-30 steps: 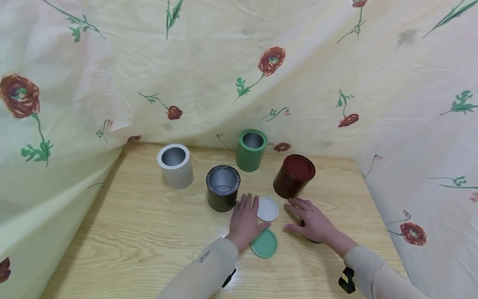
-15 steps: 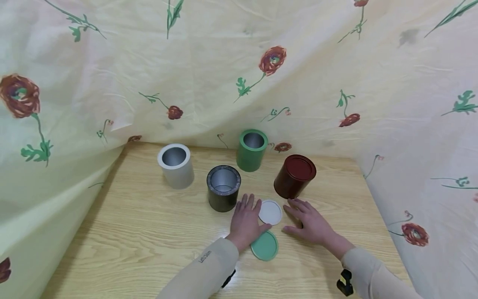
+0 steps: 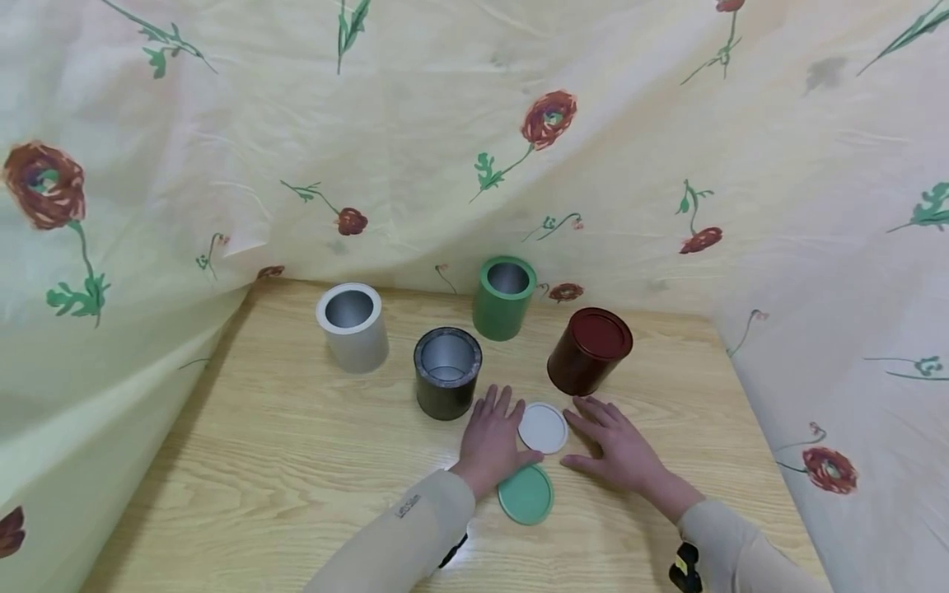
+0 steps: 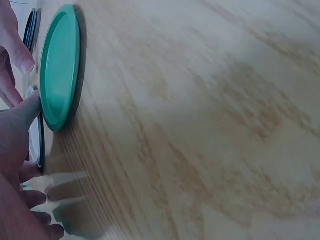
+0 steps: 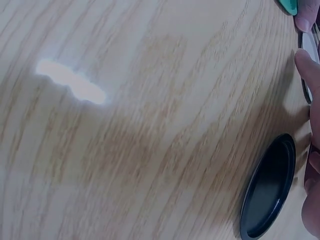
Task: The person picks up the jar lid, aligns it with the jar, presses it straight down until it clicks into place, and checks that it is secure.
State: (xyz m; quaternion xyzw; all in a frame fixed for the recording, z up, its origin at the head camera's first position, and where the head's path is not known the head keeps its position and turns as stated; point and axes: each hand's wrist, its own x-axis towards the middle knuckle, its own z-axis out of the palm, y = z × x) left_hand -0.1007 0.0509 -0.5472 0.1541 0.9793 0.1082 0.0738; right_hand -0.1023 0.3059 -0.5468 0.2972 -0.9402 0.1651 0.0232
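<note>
Between the two hands, flat on the wooden table (image 3: 296,486), lies the white lid (image 3: 543,428), with the green lid (image 3: 526,496) just below it, nearer the person. Neither hand grasps anything: the left hand (image 3: 491,445) is spread with its fingers loosely straight along the white lid's left edge, and the right hand (image 3: 615,445) is relaxed, its index fingertip at the opposite edge; whether that fingertip presses or merely brushes the rim cannot be told. The left thumb reaches so near the green lid's upper edge that a small slip could shove that lid askew. Uneven pressure from the two sides would probably send the white lid sliding or turning, since it is thin and offers little to pinch. The black lid (image 5: 269,187), shown beside the right hand by the wrist camera, seems easy to knock, because from above that hand hides it. Left fingertips also lie just beside the dark can (image 3: 445,399), and right ones by the foot of the red can (image 3: 589,354), so a careless forward push might bump either; the green can (image 3: 498,315) and white can (image 3: 359,350), farther back, look safer.
</note>
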